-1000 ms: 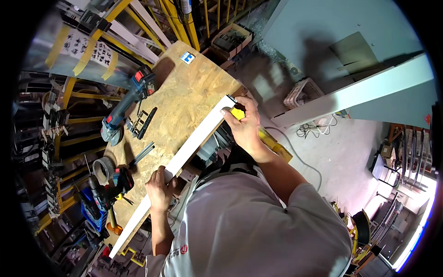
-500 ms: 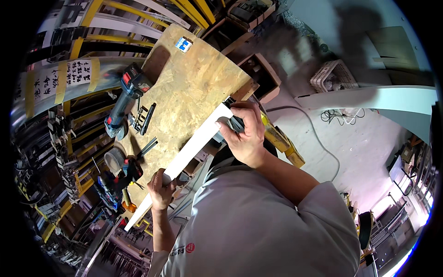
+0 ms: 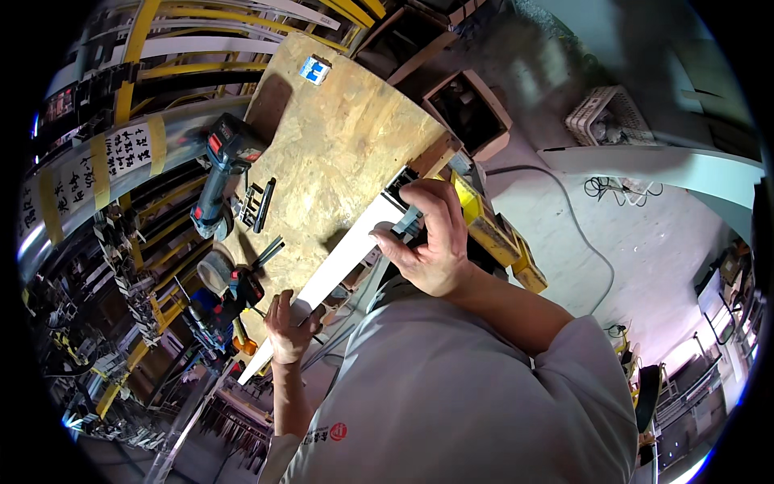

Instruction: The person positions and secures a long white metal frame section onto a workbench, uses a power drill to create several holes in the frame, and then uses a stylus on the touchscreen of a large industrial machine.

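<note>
Gripping a long, smooth white bar [image 3: 343, 263]: left hand [image 3: 288, 331] curled round, right hand [image 3: 435, 248] pinching its far end; mottled chipboard benchtop [image 3: 347, 121] beyond.

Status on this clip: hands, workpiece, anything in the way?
Left hand grips long white profile; right hand grips it near the upper end. Profile slants along near edge of workbench. Cordless angle grinder lies apart, not obstructing.

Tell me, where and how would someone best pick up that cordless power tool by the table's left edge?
Probably by the slim middle of the power tool, from above, wrapping across its length. It lies flat, nothing covers that stretch, and it looks narrower than the bulky battery end. It also keeps clear of the rounded head nearer the person.
</note>
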Action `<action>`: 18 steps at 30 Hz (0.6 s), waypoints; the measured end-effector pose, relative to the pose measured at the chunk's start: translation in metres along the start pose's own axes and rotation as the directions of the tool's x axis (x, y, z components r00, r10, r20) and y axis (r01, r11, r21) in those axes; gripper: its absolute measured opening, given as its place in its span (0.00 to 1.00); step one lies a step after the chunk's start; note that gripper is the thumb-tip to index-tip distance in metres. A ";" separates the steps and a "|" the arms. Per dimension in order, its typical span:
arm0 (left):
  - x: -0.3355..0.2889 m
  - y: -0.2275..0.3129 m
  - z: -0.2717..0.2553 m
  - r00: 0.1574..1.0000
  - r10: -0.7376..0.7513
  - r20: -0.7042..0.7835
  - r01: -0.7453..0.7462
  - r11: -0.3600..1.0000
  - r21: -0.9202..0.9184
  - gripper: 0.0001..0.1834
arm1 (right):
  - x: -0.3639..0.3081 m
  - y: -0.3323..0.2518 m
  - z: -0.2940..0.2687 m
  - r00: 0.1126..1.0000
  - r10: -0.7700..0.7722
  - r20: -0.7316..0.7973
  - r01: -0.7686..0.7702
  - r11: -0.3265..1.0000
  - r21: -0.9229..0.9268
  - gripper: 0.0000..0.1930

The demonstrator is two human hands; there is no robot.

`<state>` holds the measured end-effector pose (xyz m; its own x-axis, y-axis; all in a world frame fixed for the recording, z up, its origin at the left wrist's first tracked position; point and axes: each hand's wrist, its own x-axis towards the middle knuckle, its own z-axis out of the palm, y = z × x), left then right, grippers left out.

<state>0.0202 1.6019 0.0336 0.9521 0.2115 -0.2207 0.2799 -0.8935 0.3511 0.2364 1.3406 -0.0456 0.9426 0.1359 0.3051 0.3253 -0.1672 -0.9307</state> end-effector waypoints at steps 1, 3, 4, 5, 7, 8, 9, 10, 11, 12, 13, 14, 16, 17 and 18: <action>0.009 0.011 0.000 1.000 0.028 -0.013 -0.028 0.999 0.021 0.33 | 0.004 -0.003 -0.002 1.000 0.019 0.015 -0.019 1.000 -0.003 0.32; 0.024 0.025 0.006 1.000 0.025 -0.019 -0.026 0.999 -0.042 0.36 | 0.006 0.003 -0.003 0.996 0.006 0.085 -0.006 1.000 0.000 0.34; 0.033 0.032 0.005 0.999 0.053 -0.001 -0.053 0.997 -0.051 0.37 | 0.007 0.006 -0.004 0.993 -0.005 0.120 0.004 1.000 0.008 0.33; 0.042 0.037 0.005 0.996 0.084 0.014 -0.083 0.995 -0.063 0.38 | 0.009 0.009 -0.004 0.988 -0.018 0.153 0.016 1.000 0.013 0.32; 0.054 0.041 0.007 0.991 0.125 0.039 -0.124 0.992 -0.031 0.38 | 0.010 0.009 -0.005 0.989 -0.015 0.145 0.009 0.999 0.039 0.30; 0.057 0.043 0.009 0.991 0.129 0.045 -0.128 0.991 -0.042 0.38 | 0.009 0.010 -0.004 0.989 -0.024 0.144 0.017 0.999 0.044 0.30; 0.060 0.043 0.010 0.990 0.134 0.051 -0.131 0.990 -0.053 0.38 | 0.010 0.010 -0.003 0.989 -0.032 0.144 0.025 0.998 0.050 0.29; 0.060 0.040 0.013 0.988 0.149 0.048 -0.146 0.988 -0.058 0.36 | 0.010 0.012 -0.003 0.989 -0.034 0.143 0.024 0.997 0.073 0.30; 0.058 0.039 0.014 0.990 0.119 0.075 -0.114 0.992 -0.059 0.35 | 0.011 0.011 -0.003 0.988 -0.027 0.154 0.013 0.996 0.091 0.30; 0.057 0.040 0.012 0.991 0.088 0.103 -0.082 0.995 -0.061 0.35 | 0.012 0.008 -0.004 0.986 -0.019 0.166 0.001 0.994 0.107 0.30; 0.055 0.041 0.012 0.989 0.057 0.133 -0.048 0.997 -0.067 0.34 | 0.014 0.006 -0.004 0.983 -0.008 0.181 -0.014 0.993 0.119 0.29; 0.056 0.041 0.012 0.990 0.059 0.124 -0.049 0.995 -0.082 0.34 | 0.018 0.008 -0.005 0.978 -0.067 0.195 0.050 0.995 0.089 0.30; 0.055 0.042 0.012 0.992 0.069 0.109 -0.060 0.995 -0.084 0.35 | 0.019 0.005 -0.005 0.972 -0.036 0.231 0.017 0.997 0.081 0.30; 0.055 0.044 0.013 0.992 0.075 0.102 -0.066 0.994 -0.089 0.36 | 0.018 0.005 -0.007 0.968 -0.019 0.250 0.001 0.997 0.071 0.30; 0.053 0.043 0.012 0.990 0.079 0.117 -0.067 0.992 -0.103 0.39 | 0.017 0.007 -0.009 0.959 -0.027 0.283 0.016 0.999 0.041 0.29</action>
<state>0.0815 1.5705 0.0261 0.9505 0.0923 -0.2966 0.2261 -0.8604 0.4568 0.2554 1.3330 -0.0455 0.8736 0.4113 0.2602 0.3369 -0.1252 -0.9332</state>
